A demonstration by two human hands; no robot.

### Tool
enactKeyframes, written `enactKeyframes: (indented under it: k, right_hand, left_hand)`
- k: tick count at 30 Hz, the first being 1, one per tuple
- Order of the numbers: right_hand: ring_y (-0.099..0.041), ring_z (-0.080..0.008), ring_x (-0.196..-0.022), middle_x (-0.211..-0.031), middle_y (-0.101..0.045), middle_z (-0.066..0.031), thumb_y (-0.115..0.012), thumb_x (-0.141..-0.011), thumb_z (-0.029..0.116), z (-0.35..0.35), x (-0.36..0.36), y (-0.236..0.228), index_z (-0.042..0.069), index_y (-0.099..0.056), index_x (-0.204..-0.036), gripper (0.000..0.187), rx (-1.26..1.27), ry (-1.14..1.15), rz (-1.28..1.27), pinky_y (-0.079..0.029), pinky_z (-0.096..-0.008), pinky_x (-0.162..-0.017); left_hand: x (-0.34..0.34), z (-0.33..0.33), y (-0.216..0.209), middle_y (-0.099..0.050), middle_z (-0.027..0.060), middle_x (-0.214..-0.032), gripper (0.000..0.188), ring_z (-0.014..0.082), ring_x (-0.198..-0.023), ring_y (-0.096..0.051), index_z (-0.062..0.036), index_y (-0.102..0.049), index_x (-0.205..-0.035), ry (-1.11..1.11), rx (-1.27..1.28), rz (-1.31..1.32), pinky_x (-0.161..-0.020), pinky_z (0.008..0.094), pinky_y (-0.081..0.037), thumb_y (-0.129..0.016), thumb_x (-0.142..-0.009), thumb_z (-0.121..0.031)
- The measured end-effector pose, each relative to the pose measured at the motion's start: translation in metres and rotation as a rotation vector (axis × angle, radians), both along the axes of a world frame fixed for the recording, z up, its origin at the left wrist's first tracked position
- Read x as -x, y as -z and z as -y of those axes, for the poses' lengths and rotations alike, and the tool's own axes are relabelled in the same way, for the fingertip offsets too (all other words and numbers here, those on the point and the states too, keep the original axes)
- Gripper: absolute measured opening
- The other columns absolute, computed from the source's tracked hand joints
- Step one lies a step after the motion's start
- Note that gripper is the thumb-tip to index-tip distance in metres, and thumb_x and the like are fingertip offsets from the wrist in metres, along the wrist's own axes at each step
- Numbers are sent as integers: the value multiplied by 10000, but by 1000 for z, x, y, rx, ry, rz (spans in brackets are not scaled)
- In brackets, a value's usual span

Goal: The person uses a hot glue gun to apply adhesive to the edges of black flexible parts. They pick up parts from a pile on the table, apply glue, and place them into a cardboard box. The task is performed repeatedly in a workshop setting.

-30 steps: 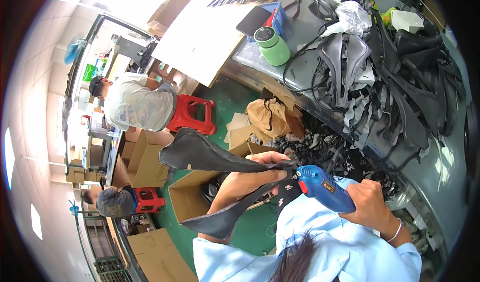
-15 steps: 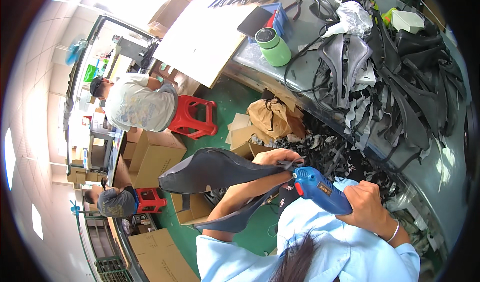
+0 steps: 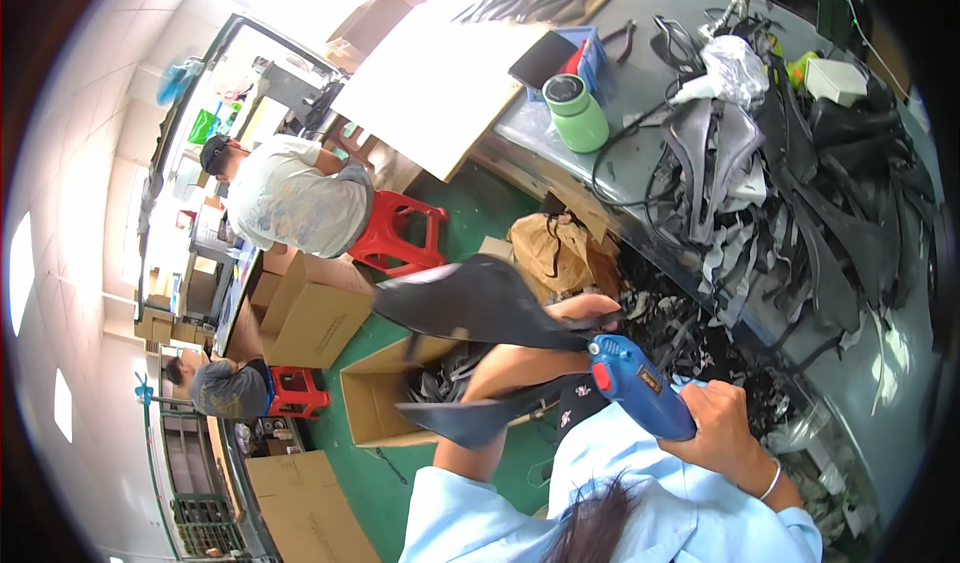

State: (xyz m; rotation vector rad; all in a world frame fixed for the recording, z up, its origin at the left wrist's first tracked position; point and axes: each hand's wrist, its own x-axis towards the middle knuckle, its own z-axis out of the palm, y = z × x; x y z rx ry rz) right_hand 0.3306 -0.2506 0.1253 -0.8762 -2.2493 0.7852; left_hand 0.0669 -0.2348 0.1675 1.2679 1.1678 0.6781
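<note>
A black bicycle saddle (image 3: 465, 301) is in my left hand (image 3: 588, 309), its two broad wings spread out to the left. My left forearm passes between the wings, and the fingers close around the narrow end, partly hidden by the saddle. In my right hand (image 3: 718, 425) is a blue handheld power tool (image 3: 640, 388) with a red switch. Its head meets or nearly meets the narrow end of the saddle; exact contact I cannot tell. Below them lie many dark scraps (image 3: 655, 308).
On the metal table (image 3: 640, 178) at right lie a heap of black saddle pieces (image 3: 820, 203), a green bottle (image 3: 577, 118) and a blue bin (image 3: 590, 53). An open carton (image 3: 375, 403) stands left of my arm. Two people sit on red stools (image 3: 400, 231) farther left.
The saddle has tilted and shifted right, showing more of the open carton beneath it. The tool stays at its narrow end. The whole view has swung slightly.
</note>
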Motion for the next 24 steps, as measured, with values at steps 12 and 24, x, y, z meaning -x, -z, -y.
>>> enactKeyframes:
  k: [12,24]
  right_hand:
    - [-539,-286,-465,-534,-521,-91,-786,-593,222,-15,-5,10,61,-493,-686,347,33,188,7,-411,-359,-476]
    - [-553,-99,-545,-614,-582,-67,-763,-639,135,-30,-13,-7,1,-577,-845,309,439,236,-238,-452,-267,-526]
  left_hand:
    - [-18,17,-28,-525,47,-1059,284,118,-960,-496,-58,-495,-1062,-569,-100,373,-866,258,-394,-615,-806,-71]
    - [-34,8,13,-562,112,-1118,430,202,-1034,-560,-1,-506,-1179,-451,-222,508,-896,330,-453,-650,-786,-101]
